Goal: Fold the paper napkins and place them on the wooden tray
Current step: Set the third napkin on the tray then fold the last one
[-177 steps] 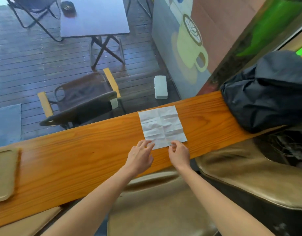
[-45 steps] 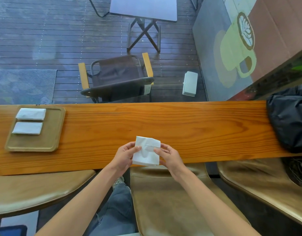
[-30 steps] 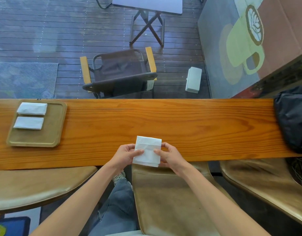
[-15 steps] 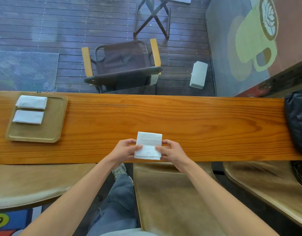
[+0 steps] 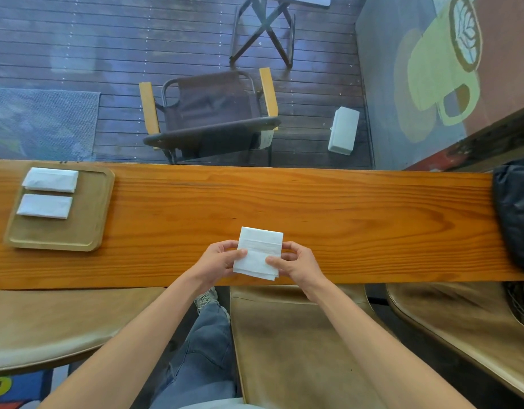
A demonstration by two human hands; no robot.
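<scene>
While the left hand (image 5: 216, 261) and right hand (image 5: 299, 265) each pinch a side of the half-folded napkin (image 5: 259, 252) over the counter's near edge, align the edges squarely before creasing — the tray (image 5: 86, 228), far left, holds two.

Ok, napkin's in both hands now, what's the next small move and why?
Probably fold it once more in half: the napkin pinched between left hand and right hand looks squarer than the two narrow folded napkins already on the wooden tray.
</scene>
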